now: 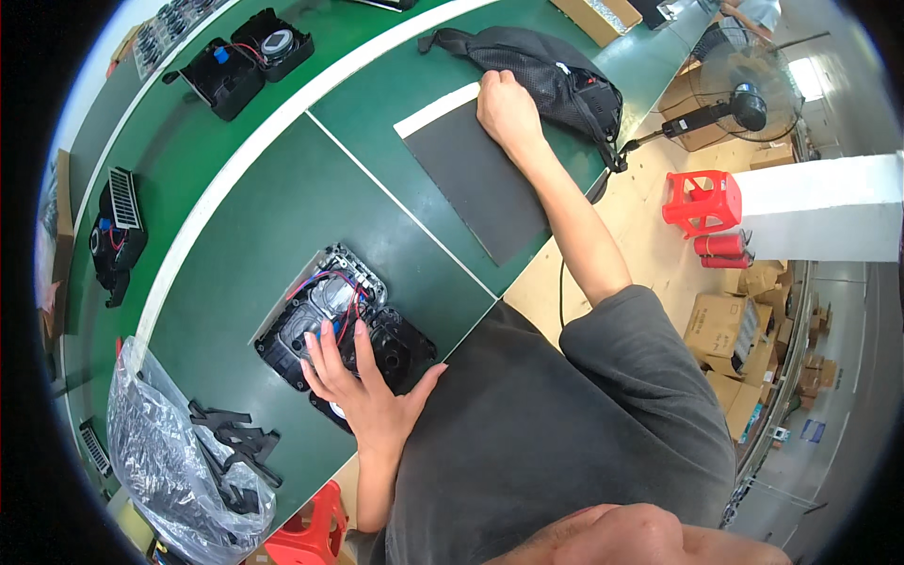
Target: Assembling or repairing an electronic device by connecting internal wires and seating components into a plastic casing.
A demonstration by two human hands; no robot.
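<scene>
My left hand (363,391) lies with fingers spread over an opened black plastic housing (282,350), its fingertips at the housing's near side. Red and blue wires (350,288) run across the inside of the housing. Farther off and to the right, my right hand (508,111) is closed, fingers curled, at the far right corner of a dark grey sheet (476,184). A white strip (438,110) runs along that sheet's far edge and ends under the hand. Whatever the right fingers pinch there is hidden.
A black mesh bag (537,71) lies just beyond the right hand. Another opened black housing (231,85) and a unit with a slatted panel (122,202) sit on the green belt. A clear plastic bag (155,452) with black straps (235,443) lies at left. Right: a fan (749,104) and red stool (702,202).
</scene>
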